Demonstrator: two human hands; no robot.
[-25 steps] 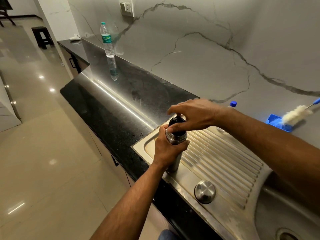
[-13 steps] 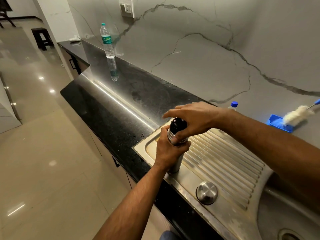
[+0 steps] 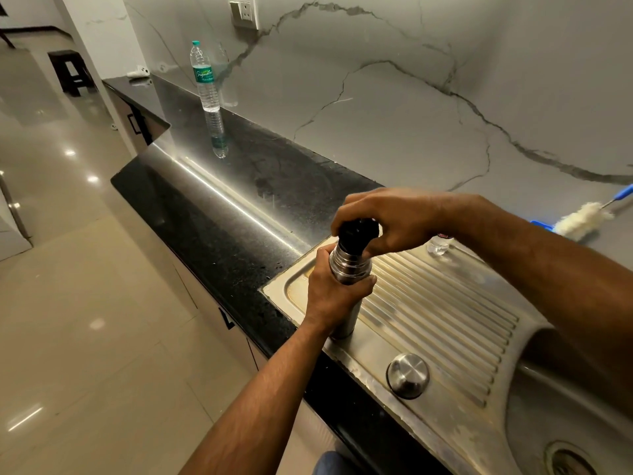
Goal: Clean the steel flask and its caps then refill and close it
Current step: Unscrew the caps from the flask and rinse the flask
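a person stands at a kitchen sink, the steel flask (image 3: 346, 286) upright on the ribbed steel drainboard (image 3: 445, 303) near its left end. the left hand (image 3: 334, 293) wraps the flask's body just below the threaded neck, fingers closed around it. the right hand (image 3: 387, 221) comes over the top, its fingers pinched around the black inner cap (image 3: 358, 233), which sits at the flask's mouth. a round steel outer cap (image 3: 407, 375) lies on the drainboard's front edge, apart from the flask. a small clear bottle (image 3: 437, 244) stands behind the right wrist. a fluffy white bottle brush (image 3: 582, 219) rests at the far right. a tall plastic water bottle (image 3: 205, 77) stands well apart on the black tabletop (image 3: 212, 214), beside the marbled wall.
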